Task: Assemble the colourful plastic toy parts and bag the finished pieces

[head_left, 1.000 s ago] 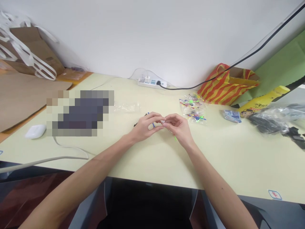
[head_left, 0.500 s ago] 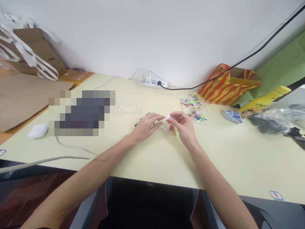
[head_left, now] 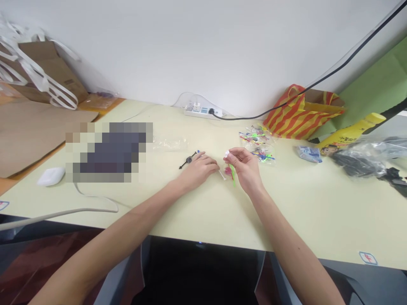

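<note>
Inside the front edge of the desk point(head_left: 203, 220), the right hand point(head_left: 246, 168) pinches a white piece point(head_left: 227, 154); left hand point(head_left: 197, 172), grip unclear.

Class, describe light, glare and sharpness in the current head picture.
Head view: soft, even light, a faint shadow beside the right forearm; pale glints on the clear wrapper; blocky pixels mask a dark item at picture left; the white piece in the right hand looks too soft for detail.

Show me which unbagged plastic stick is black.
The black plastic stick with a round middle, beside the left hand; the green plastic stick and white plastic stick are nearer the right hand.
</note>
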Demonstrator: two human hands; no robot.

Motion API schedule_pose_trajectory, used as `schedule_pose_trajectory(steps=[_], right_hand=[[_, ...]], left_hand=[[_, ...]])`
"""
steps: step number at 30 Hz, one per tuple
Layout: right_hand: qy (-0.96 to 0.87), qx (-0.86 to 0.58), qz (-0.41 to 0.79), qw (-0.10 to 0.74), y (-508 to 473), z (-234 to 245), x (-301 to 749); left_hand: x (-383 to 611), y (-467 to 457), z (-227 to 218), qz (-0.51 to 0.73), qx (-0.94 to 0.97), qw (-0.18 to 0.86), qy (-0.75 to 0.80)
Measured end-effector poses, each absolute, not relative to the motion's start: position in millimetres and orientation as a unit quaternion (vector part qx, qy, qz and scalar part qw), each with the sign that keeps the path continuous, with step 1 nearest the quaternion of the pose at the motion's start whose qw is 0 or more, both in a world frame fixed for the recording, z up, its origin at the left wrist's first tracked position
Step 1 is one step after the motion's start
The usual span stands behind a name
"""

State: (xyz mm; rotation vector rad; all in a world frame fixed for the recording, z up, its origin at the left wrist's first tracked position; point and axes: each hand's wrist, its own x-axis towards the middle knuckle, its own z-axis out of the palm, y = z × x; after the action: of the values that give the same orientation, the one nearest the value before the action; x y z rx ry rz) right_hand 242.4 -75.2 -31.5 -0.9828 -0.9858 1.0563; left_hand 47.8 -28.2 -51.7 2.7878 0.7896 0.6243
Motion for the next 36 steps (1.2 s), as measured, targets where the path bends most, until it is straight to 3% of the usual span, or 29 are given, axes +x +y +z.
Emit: schedule_pose_trajectory(steps=[10,21,30,36], right_hand=[[-0.431,-0.45,0.47,0.625,-75.3,-30.5,244.0],[-0.423,-0.431,0.482,0.635,-75.6,-30.1,243.9],[-0.428,-0.433,0.48,0.632,-75.6,-29.0,243.6],[-0.431,-0.441,0.479,0.625,-75.9,-28.3,245.0]], left_hand=[[44.2,-26.8,-49.3,0.255,0.928,0.104,0.249],[48.7,-31.5,-43.7,0.202,0.928,0.12,0.291],[54.4,-40.7,-49.3,0.229,0.909,0.114,0.33],[54.4,-41.3,-47.4,0.306,0.881,0.164,0.323]])
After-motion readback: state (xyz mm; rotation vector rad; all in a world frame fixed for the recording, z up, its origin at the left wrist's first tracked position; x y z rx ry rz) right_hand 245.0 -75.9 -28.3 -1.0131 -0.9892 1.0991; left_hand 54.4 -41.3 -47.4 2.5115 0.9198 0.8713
